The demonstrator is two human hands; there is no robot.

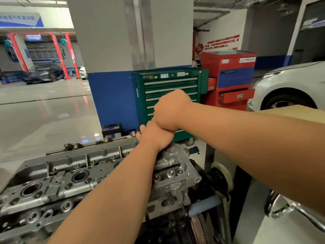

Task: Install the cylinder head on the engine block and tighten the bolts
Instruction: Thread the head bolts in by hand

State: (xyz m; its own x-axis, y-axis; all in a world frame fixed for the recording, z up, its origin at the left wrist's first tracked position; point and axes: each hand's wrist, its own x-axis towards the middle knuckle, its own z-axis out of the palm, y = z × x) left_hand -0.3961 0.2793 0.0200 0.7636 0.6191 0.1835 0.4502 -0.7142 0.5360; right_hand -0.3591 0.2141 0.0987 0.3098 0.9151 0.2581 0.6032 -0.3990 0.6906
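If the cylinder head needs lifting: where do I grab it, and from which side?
Likely the two short ends, one hand coming in from each end, fingers hooked under the lower edge. The cylinder head lies flat and long, and its top is only bores and bolt bosses, with nothing to hold.

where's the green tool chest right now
Head view, centre background: the green tool chest stands against the blue wall, red cabinet just right, partly behind the right hand.

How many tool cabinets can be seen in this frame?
2. A green tool cabinet stands at centre in the background. A red tool cabinet stands just to its right, with two drawers partly open. Others may be hidden outside the view.
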